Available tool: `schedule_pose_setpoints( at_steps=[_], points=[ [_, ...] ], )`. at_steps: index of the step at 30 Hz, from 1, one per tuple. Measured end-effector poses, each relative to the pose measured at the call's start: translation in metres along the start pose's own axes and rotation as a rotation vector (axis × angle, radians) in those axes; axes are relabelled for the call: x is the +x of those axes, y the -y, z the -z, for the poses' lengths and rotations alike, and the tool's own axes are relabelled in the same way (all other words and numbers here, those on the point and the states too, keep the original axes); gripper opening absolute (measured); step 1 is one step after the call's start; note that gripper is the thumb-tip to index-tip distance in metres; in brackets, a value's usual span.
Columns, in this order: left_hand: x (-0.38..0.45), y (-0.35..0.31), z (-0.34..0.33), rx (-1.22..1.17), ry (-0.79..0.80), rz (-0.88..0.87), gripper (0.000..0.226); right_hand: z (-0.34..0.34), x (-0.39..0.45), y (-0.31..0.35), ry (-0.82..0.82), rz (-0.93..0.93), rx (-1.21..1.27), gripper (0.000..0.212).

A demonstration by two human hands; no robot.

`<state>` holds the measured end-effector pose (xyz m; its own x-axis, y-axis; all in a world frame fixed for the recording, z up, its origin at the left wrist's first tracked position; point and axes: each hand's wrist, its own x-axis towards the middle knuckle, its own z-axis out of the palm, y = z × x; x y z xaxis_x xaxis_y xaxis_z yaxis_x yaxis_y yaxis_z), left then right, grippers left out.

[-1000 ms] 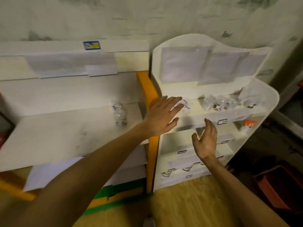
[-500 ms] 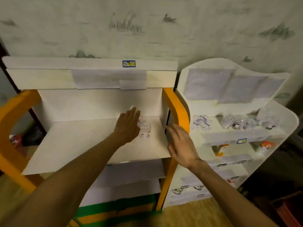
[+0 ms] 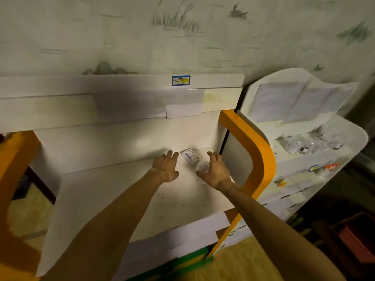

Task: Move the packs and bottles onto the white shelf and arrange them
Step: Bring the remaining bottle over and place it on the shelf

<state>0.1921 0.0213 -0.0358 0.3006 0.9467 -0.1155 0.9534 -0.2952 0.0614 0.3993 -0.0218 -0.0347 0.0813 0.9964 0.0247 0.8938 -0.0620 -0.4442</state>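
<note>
Dim, yellowish light, brightest on the shelf board (image 3: 125, 185); edges darken, bow outward and blur softly.

The right hand (image 3: 216, 172) covers part of the clear bottle (image 3: 202, 166), and the pack (image 3: 190, 156) label is too blurred to read.

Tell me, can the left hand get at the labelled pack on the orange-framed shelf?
Probably yes: the left hand lies open beside the labelled pack, fingertips close, nothing between them. The right hand is at the clear bottle.
</note>
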Motion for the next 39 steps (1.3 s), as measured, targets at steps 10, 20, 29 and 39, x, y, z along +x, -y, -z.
schedule_pose_setpoints(
  at_steps=[10, 20, 29, 39],
  points=[
    [0.091, -0.004, -0.012, -0.035, 0.02, -0.246, 0.078, -0.023, 0.025, -0.003, 0.123, -0.081, -0.11, 0.073],
    [0.123, -0.011, -0.045, 0.081, 0.026, -0.364, 0.073, -0.035, 0.036, -0.021, 0.086, -0.062, -0.044, 0.074],
    [0.075, -0.02, -0.063, -0.138, 0.008, -0.056, 0.068, -0.032, 0.03, -0.026, 0.109, 0.005, 0.029, 0.075],
    [-0.052, -0.049, -0.068, -0.363, 0.055, 0.072, 0.054, -0.001, -0.048, -0.066, 0.152, 0.139, 0.192, 0.071]
  ],
)
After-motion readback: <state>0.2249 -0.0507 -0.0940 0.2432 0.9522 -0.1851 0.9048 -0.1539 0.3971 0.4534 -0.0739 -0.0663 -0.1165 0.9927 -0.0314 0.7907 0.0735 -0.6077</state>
